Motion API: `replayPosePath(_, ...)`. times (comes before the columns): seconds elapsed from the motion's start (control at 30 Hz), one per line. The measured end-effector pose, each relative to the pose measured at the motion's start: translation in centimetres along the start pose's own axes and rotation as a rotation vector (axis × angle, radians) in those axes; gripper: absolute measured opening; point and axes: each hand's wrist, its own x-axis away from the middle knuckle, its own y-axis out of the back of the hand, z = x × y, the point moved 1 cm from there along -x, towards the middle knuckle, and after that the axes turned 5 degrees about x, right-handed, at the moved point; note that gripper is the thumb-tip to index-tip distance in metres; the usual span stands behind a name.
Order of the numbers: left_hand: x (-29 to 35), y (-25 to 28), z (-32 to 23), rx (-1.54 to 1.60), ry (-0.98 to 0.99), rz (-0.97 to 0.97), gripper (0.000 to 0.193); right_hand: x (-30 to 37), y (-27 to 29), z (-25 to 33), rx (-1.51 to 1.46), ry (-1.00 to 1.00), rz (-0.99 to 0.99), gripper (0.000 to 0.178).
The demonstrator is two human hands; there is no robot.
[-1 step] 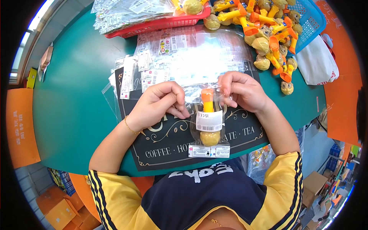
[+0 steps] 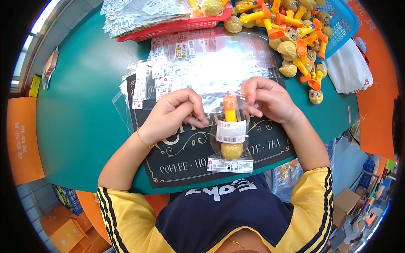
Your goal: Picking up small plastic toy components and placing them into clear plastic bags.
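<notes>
Between my hands lies a clear plastic bag [image 2: 216,145] with a printed white card strip [image 2: 230,165] at its near end. Inside it is a toy [image 2: 231,151] with a round tan head toward me, a yellow stem and an orange end away from me. A white barcode label [image 2: 230,132] crosses its middle. My right hand [image 2: 270,101] pinches the bag's far right corner between thumb and fingers. Closed, with curled fingers, my left hand [image 2: 179,113] is at the bag's left edge; what its fingertips grip is hidden.
A black printed mat [image 2: 177,170] lies underneath on the green table [image 2: 84,126]. Beyond my hands is a glossy stack of flat bags [image 2: 219,59]. A red basket [image 2: 168,30] holds bagged pieces. Several loose toys [image 2: 301,48] spill from a blue basket [image 2: 344,25] beside a white bag [image 2: 348,69].
The toy and its bag have shifted slightly away from me. My right hand has moved very slightly the same way; my left hand looks unchanged.
</notes>
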Motion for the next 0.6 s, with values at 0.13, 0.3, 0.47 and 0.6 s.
replayPosePath(0.13,-0.4,1.3,1.0,-0.106,-0.245,-0.054,0.014,0.2,0.5,1.2,-0.059,0.063,0.005,0.012)
replayPosePath(0.3,-0.3,-0.6,1.0,-0.022,-0.160,0.014,0.041,0.1,0.5,0.8,-0.067,0.118,0.104,0.011)
replayPosePath(0.47,0.0,-1.7,1.6,-0.098,-0.066,-0.001,0.031,-0.1,0.5,0.6,-0.066,0.087,0.087,0.012)
replayPosePath(0.6,-0.2,-1.5,1.8,0.185,-0.064,-0.040,0.005,0.0,0.6,0.6,-0.027,0.105,0.124,0.014)
